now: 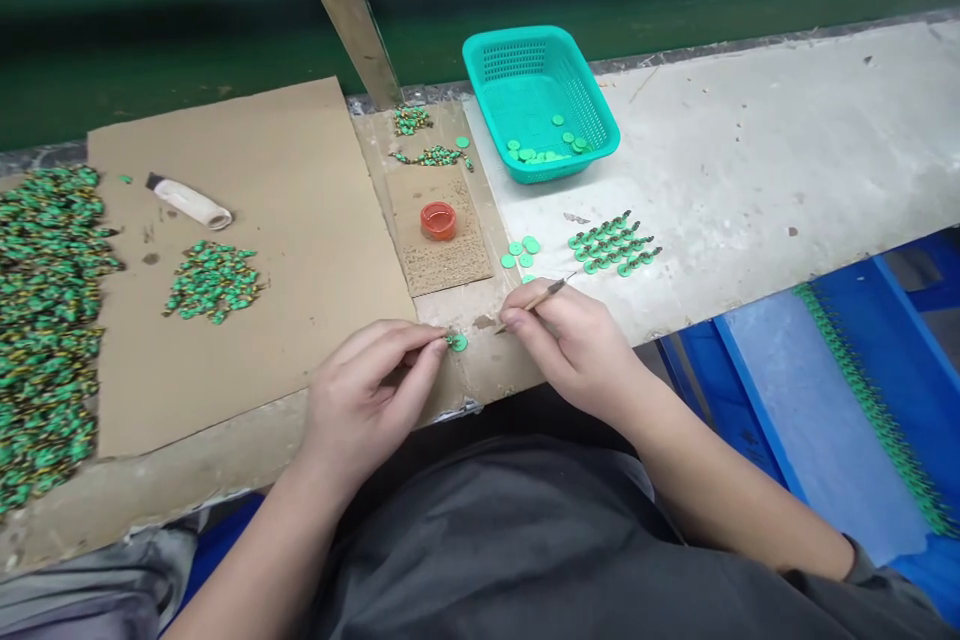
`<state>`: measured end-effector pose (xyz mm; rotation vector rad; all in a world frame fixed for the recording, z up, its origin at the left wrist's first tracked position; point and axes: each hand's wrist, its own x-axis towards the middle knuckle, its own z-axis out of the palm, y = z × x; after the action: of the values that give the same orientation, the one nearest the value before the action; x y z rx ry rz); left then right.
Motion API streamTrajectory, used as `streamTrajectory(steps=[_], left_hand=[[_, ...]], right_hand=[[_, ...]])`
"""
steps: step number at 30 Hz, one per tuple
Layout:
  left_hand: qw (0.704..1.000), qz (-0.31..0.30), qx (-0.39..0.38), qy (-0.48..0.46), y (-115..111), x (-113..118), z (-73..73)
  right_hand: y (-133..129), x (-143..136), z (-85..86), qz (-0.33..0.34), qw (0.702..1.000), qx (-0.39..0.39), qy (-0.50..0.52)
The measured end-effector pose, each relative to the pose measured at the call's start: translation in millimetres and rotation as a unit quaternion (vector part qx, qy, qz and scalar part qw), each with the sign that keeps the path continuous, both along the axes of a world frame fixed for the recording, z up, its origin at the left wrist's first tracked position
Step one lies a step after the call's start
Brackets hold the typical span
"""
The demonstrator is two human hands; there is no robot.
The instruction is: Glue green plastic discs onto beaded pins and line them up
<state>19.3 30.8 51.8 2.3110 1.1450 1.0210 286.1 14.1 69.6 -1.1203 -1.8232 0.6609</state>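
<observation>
My left hand (375,385) pinches the dark end of a small green-and-brown piece, which lies against a green disc (460,342) near the table's front edge. A thin brush-like tool (546,293) is held in my right hand (574,345), its tip pointing down and left close to the disc. Several loose green discs (515,248) lie just beyond my right hand. Farther right stand rows of discs with pieces on them (613,245). A red cap (438,220) sits on a small cardboard sheet (450,265) ahead of my hands.
A teal basket (541,105) holding green discs stands at the back. On the large cardboard (300,170) are a white tube (189,202) and a pile of small pieces (213,281). A bigger heap (49,330) lies far left. Blue trays (825,420) are at lower right.
</observation>
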Motion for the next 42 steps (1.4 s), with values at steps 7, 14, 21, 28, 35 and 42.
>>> streamTrajectory(steps=[7,14,21,28,35,42], left_hand=[[1.000,-0.005,0.011,0.023,-0.3,0.1,-1.3],[0.998,-0.008,0.029,0.050,0.1,0.1,0.8],[0.996,-0.026,0.060,0.064,-2.2,0.1,1.3],[0.997,-0.018,0.045,0.052,-0.2,1.7,-4.0],[0.999,-0.010,0.038,0.036,0.4,3.1,-3.3],[0.999,0.003,0.028,0.039,0.6,5.0,-3.1]], right_hand=[[1.9,1.6,-1.0,-0.001,1.000,0.010,-0.006],[1.9,1.3,1.8,0.010,0.999,0.020,-0.026],[0.5,2.8,2.9,0.017,0.996,0.037,-0.079],[0.5,-8.8,-7.7,0.026,0.999,0.042,-0.014],[-2.3,-24.4,-12.5,0.018,1.000,0.013,-0.022],[-0.8,-24.0,-13.5,0.021,0.999,0.045,-0.011]])
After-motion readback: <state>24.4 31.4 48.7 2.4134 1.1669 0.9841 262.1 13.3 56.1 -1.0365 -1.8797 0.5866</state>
